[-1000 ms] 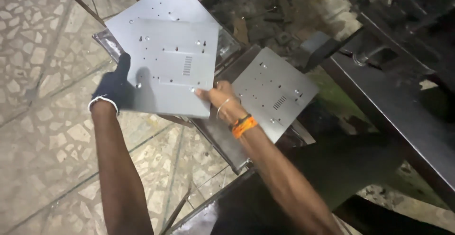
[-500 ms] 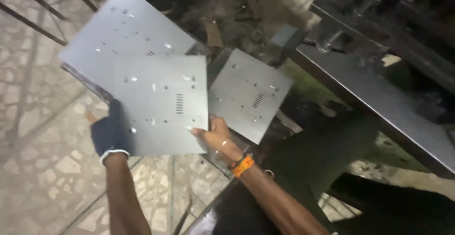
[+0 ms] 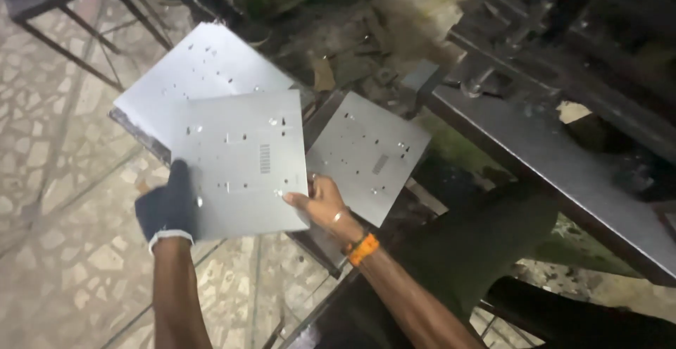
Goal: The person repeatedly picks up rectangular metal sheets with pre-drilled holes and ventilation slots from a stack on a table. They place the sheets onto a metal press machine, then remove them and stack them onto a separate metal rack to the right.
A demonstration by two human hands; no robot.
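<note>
The left hand (image 3: pixel 169 208) wears a dark glove, navy to black, that covers it whole; past the fingers, at the wrist, the glove ends in a narrow white cuff. The right hand (image 3: pixel 322 204) is bare. A thin ring sits on one of its fingers, and behind the fingers, at the wrist, is an orange band. Both forearms are bare, without sleeves.

A square grey metal sheet (image 3: pixel 243 162), punched with small holes and a slotted grille, is held nearly flat.
</note>
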